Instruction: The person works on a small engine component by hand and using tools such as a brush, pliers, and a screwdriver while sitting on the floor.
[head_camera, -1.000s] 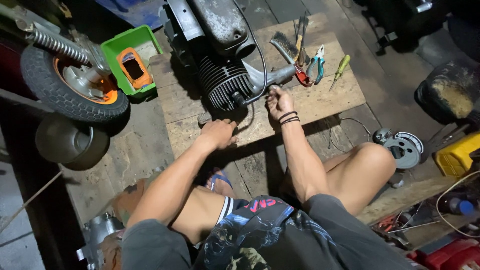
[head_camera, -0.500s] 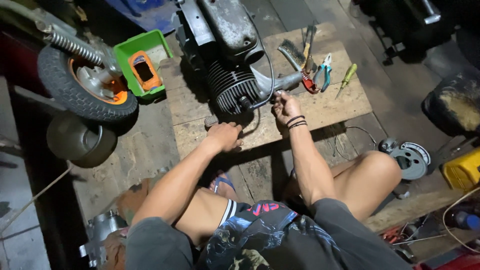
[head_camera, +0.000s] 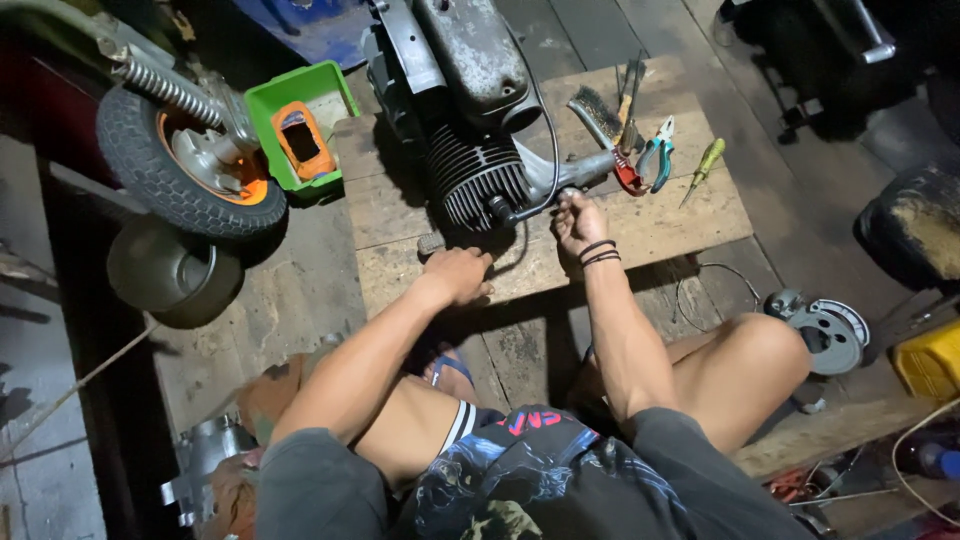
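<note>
Right hand (head_camera: 577, 215) closed around end of grey metal exhaust pipe (head_camera: 560, 180) at grey finned engine (head_camera: 470, 130); earlier resting lower, now gripping. Left hand (head_camera: 458, 272) loosely curled, flat on pale wooden board (head_camera: 660, 225) below engine, unchanged. Blue-handled pliers (head_camera: 657, 150) right of engine.

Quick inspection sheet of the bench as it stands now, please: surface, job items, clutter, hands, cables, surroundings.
Surface: bare wooden board on a plank floor.
Job's things: finned engine standing on the board.
Clutter: wire brush, pliers, green-handled screwdriver at the board's far right.
Grippers: left hand resting on the board before the engine; right hand at the engine's side fitting, grip unclear.
Cables: black cable looping over the engine; thin wire on the floor.
Surroundings: small wheel, green tray, round metal plate.
</note>
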